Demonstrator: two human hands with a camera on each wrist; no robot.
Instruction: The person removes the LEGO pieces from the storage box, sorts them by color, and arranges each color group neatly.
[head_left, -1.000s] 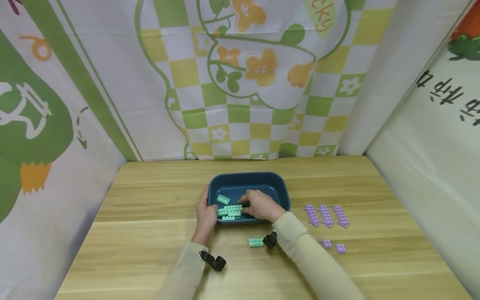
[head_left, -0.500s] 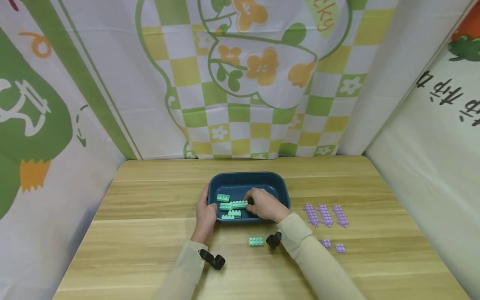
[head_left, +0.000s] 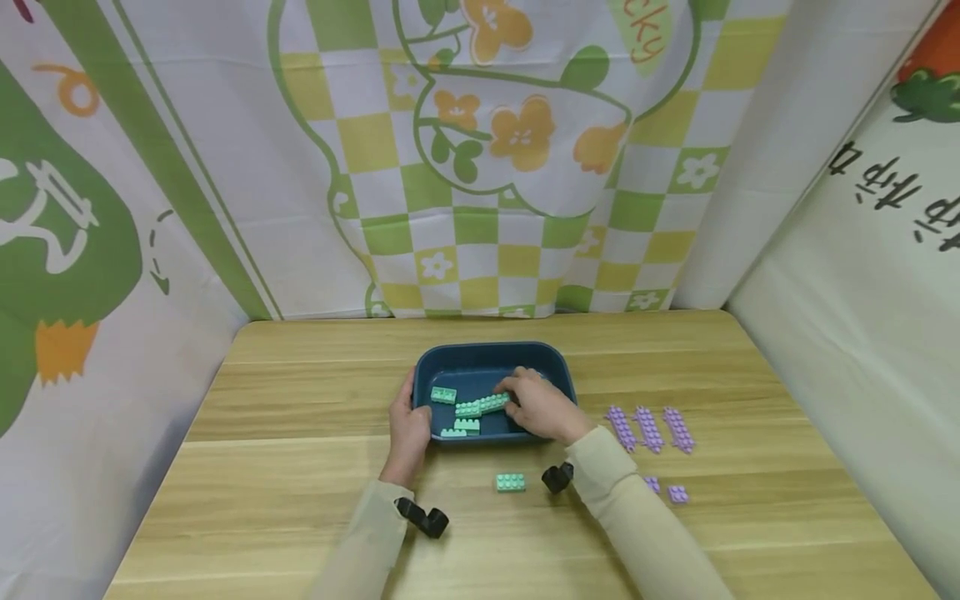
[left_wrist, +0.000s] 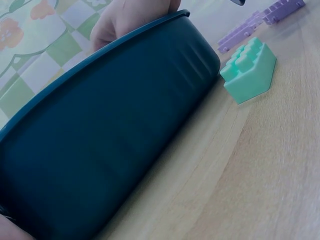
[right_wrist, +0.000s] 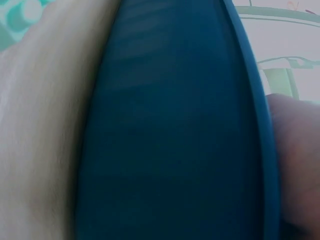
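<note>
A dark blue rectangular tray [head_left: 487,352] stands on the table, and mint green building bricks lie in its left half. My left hand [head_left: 409,429] grips its left wall, with the thumb over the rim. Inside the tray, my right hand [head_left: 542,404] pinches the right end of a mint green building brick [head_left: 493,403]; the exact contact is partly hidden. Touching that brick's left end is another green brick [head_left: 468,409]. A single mint brick [head_left: 511,482] lies on the table in front of the tray. The tray's outer wall [right_wrist: 175,125] fills most of the right wrist view.
To the right, three long purple bricks [head_left: 648,430] lie side by side on the wooden table [head_left: 300,375]. Small purple bricks [head_left: 678,494] lie nearer, one partly behind the right sleeve [head_left: 622,492]. A patterned cloth [head_left: 517,275] hangs along the table's back edge.
My right hand has moved right inside the tray, and the pinched green brick has shifted right with it, now slightly angled. The neighbouring brick has shifted right too. My left hand keeps its hold.
</note>
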